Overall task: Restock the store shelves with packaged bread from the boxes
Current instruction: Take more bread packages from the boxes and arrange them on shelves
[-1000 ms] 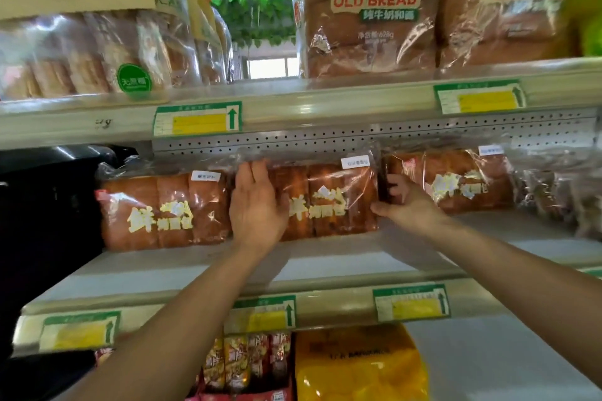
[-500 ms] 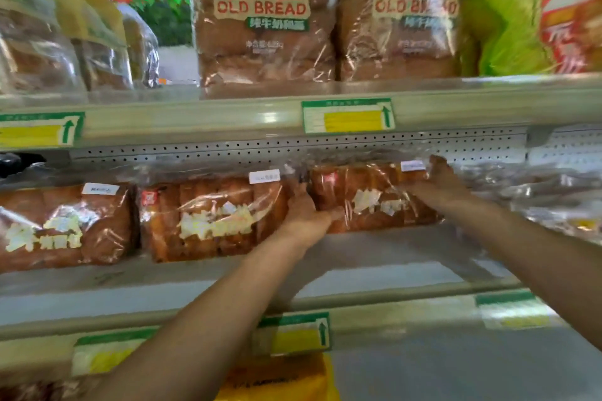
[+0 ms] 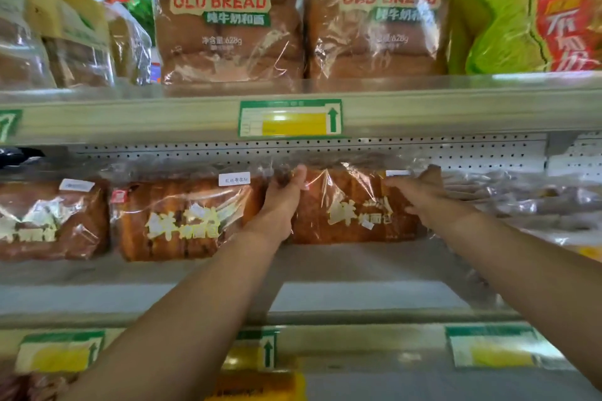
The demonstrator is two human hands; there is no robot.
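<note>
1. Your left hand (image 3: 281, 202) is wrapped around the left end of a bagged loaf (image 3: 351, 205), with the fingertips curled over its top corner.
2. Your right hand (image 3: 423, 195) grips the right end of the same bagged loaf, the thumb lying across its front and the fingers reaching behind it.
3. The bagged loaf sits lengthwise on the middle shelf (image 3: 358, 270), toward the back, under the perforated panel (image 3: 456, 153).
4. Just to its left, touching your left hand, lies a second loaf (image 3: 182, 218) of the same kind, and a third loaf (image 3: 49, 221) lies further left at the frame edge.
5. To the right of your right hand, clear bags (image 3: 527, 195) are blurred; you cannot tell what they contain.
6. On the upper shelf (image 3: 130, 120) two upright "OLD BREAD" packs (image 3: 224, 16) stand side by side, with a green and red package (image 3: 521, 10) beside them on the right.
7. A green and yellow price tag (image 3: 290, 118) sits on the upper shelf edge directly above the bagged loaf.
</note>
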